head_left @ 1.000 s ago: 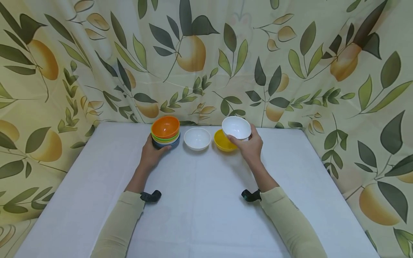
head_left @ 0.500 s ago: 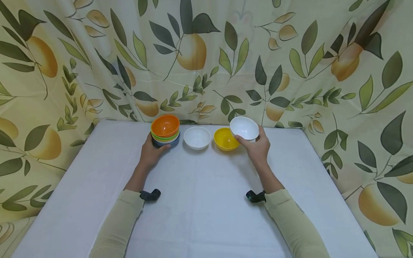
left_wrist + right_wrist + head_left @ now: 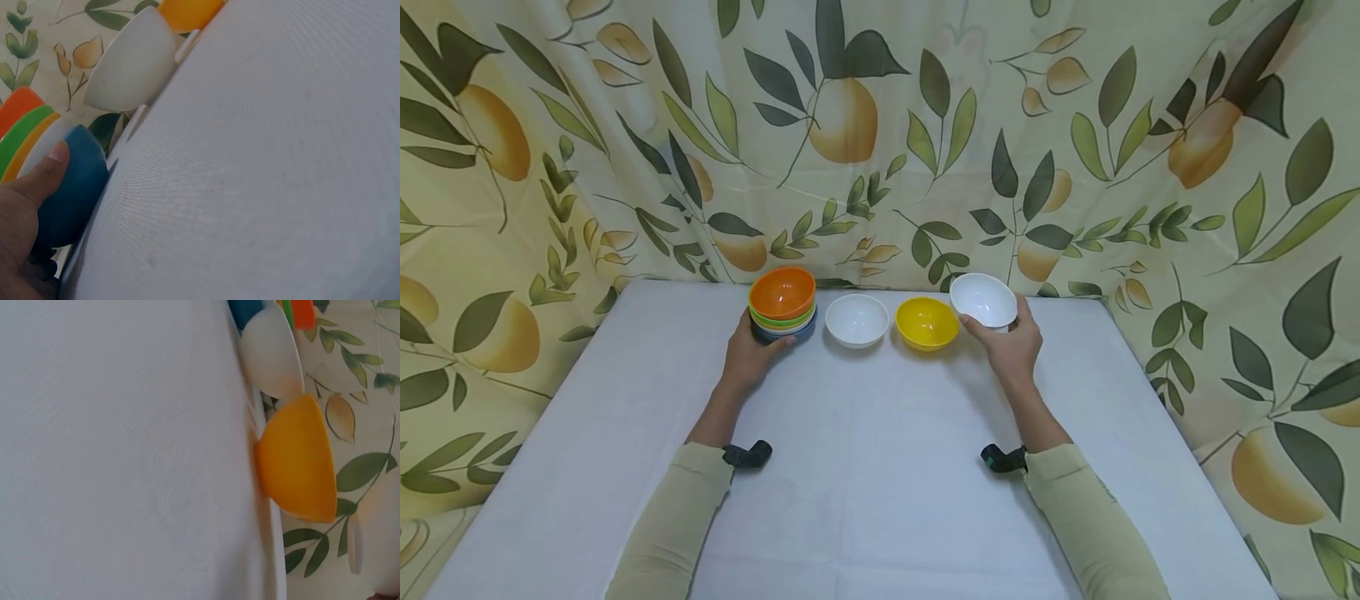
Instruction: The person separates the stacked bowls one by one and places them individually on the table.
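Note:
My left hand (image 3: 747, 357) grips a stack of nested bowls (image 3: 783, 293) at the far left of the row. Orange is on top, and a blue bowl (image 3: 78, 194) is at the bottom; in the left wrist view, green, yellow and white rims show between them, with my thumb lying across the blue side. My right hand (image 3: 1017, 352) holds a white bowl (image 3: 983, 300) up off the table, thumb at its near side. Its raised base shows in the right wrist view. Left of it a yellow bowl (image 3: 927, 323) stands upright. Another white bowl (image 3: 857, 321) stands between yellow bowl and stack.
A white cloth covers the table (image 3: 850, 467), and the bowls line up near its back edge. Right behind that edge hangs a curtain (image 3: 940, 167) printed with fruit and leaves. Each wrist wears a small black camera (image 3: 748, 455).
My right hand has carried the white bowl to the right, from over the yellow bowl to beside it, uncovering the yellow bowl. The left hand and its stack have stayed in place.

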`<state>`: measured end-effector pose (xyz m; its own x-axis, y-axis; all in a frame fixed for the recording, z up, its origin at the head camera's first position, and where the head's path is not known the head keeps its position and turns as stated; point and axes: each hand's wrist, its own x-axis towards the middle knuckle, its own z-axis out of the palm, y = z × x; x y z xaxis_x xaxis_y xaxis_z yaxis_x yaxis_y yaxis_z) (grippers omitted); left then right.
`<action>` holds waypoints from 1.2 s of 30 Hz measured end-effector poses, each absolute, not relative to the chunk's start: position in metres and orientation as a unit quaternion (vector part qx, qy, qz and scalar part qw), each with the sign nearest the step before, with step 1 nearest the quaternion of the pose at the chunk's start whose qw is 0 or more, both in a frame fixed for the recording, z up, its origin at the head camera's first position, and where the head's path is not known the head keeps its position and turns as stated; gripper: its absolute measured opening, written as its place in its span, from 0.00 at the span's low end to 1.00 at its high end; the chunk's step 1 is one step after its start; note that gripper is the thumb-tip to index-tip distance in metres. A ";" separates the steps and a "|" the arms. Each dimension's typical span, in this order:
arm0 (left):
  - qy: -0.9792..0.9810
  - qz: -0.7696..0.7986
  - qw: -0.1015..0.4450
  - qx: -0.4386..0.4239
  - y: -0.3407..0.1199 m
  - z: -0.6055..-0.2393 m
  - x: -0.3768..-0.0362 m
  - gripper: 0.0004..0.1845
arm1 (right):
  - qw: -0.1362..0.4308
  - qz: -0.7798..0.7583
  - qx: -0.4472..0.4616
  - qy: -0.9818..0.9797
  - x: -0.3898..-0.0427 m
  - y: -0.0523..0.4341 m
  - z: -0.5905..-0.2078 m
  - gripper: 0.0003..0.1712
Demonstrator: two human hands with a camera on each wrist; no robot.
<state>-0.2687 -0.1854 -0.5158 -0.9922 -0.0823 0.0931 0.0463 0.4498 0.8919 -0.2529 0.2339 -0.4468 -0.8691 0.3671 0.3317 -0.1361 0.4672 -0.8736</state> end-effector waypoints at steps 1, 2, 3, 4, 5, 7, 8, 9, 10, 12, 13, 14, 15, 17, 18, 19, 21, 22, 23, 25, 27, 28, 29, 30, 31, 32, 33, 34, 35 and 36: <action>-0.849 -0.525 0.062 0.010 -0.185 -0.516 -0.269 0.57 | 0.246 0.511 -0.074 -0.820 -0.253 0.236 -0.448 0.49; -0.849 -0.525 0.062 0.009 -0.185 -0.516 -0.269 0.57 | 0.246 0.511 -0.077 -0.820 -0.253 0.237 -0.449 0.49; -0.849 -0.525 0.063 0.009 -0.185 -0.517 -0.269 0.57 | 0.246 0.511 -0.082 -0.819 -0.252 0.239 -0.450 0.50; -0.849 -0.525 0.064 0.008 -0.185 -0.517 -0.269 0.57 | 0.247 0.511 -0.085 -0.819 -0.252 0.240 -0.450 0.50; -0.848 -0.526 0.065 0.007 -0.185 -0.517 -0.269 0.57 | 0.247 0.512 -0.087 -0.818 -0.252 0.241 -0.450 0.50; -0.847 -0.527 0.067 0.005 -0.185 -0.517 -0.268 0.57 | 0.249 0.513 -0.091 -0.816 -0.252 0.243 -0.451 0.49; -0.847 -0.527 0.067 0.004 -0.186 -0.517 -0.268 0.57 | 0.249 0.514 -0.093 -0.815 -0.252 0.243 -0.451 0.49; -0.846 -0.528 0.068 0.003 -0.186 -0.517 -0.268 0.56 | 0.250 0.516 -0.095 -0.814 -0.252 0.244 -0.451 0.49; -0.846 -0.529 0.068 0.003 -0.186 -0.517 -0.268 0.56 | 0.250 0.515 -0.097 -0.814 -0.252 0.244 -0.452 0.49; -0.845 -0.531 0.066 0.004 -0.186 -0.517 -0.267 0.56 | 0.253 0.517 -0.099 -0.812 -0.252 0.246 -0.453 0.49; -0.845 -0.531 0.065 0.006 -0.186 -0.517 -0.267 0.56 | 0.254 0.518 -0.100 -0.811 -0.251 0.246 -0.453 0.48; -0.845 -0.531 0.064 0.007 -0.186 -0.517 -0.267 0.56 | 0.255 0.518 -0.100 -0.810 -0.251 0.247 -0.454 0.48; -0.845 -0.531 0.063 0.009 -0.186 -0.517 -0.267 0.57 | 0.256 0.519 -0.102 -0.809 -0.251 0.247 -0.454 0.48; -0.845 -0.532 0.062 0.010 -0.185 -0.516 -0.267 0.57 | 0.256 0.522 -0.102 -0.807 -0.250 0.248 -0.455 0.48; -0.845 -0.532 0.062 0.011 -0.185 -0.516 -0.267 0.56 | 0.256 0.522 -0.103 -0.807 -0.250 0.248 -0.455 0.48; -0.845 -0.532 0.063 0.011 -0.185 -0.515 -0.267 0.56 | 0.255 0.523 -0.105 -0.807 -0.250 0.249 -0.456 0.49; -0.844 -0.532 0.064 0.011 -0.185 -0.515 -0.267 0.56 | 0.253 0.524 -0.108 -0.806 -0.250 0.249 -0.457 0.49; -0.844 -0.532 0.064 0.011 -0.185 -0.515 -0.267 0.56 | 0.251 0.522 -0.110 -0.808 -0.251 0.249 -0.458 0.49; -0.845 -0.532 0.064 0.012 -0.185 -0.514 -0.268 0.56 | 0.249 0.521 -0.113 -0.809 -0.251 0.250 -0.459 0.50; -0.845 -0.531 0.064 0.014 -0.184 -0.514 -0.268 0.57 | 0.245 0.518 -0.119 -0.811 -0.251 0.250 -0.460 0.50; -0.845 -0.531 0.063 0.014 -0.185 -0.514 -0.268 0.57 | 0.244 0.517 -0.124 -0.811 -0.251 0.251 -0.461 0.51; -0.845 -0.531 0.063 0.014 -0.185 -0.514 -0.268 0.57 | 0.244 0.515 -0.126 -0.812 -0.252 0.251 -0.462 0.51; -0.845 -0.532 0.063 0.014 -0.185 -0.514 -0.268 0.57 | 0.244 0.516 -0.127 -0.811 -0.252 0.251 -0.463 0.51; -0.844 -0.532 0.063 0.013 -0.185 -0.514 -0.268 0.57 | 0.243 0.516 -0.128 -0.811 -0.252 0.252 -0.464 0.51; -0.844 -0.532 0.063 0.013 -0.185 -0.514 -0.268 0.57 | 0.243 0.515 -0.130 -0.812 -0.252 0.253 -0.465 0.51; -0.844 -0.532 0.063 0.012 -0.185 -0.514 -0.268 0.57 | 0.242 0.515 -0.131 -0.812 -0.252 0.253 -0.466 0.50; -0.844 -0.532 0.064 0.012 -0.185 -0.514 -0.268 0.57 | 0.241 0.514 -0.134 -0.812 -0.253 0.254 -0.467 0.50; -0.844 -0.532 0.063 0.012 -0.185 -0.514 -0.268 0.57 | 0.239 0.513 -0.136 -0.813 -0.253 0.255 -0.468 0.50; -0.844 -0.532 0.063 0.013 -0.186 -0.514 -0.268 0.57 | 0.237 0.512 -0.138 -0.814 -0.253 0.255 -0.469 0.50; -0.844 -0.532 0.063 0.014 -0.186 -0.514 -0.268 0.57 | 0.235 0.511 -0.141 -0.815 -0.253 0.256 -0.470 0.50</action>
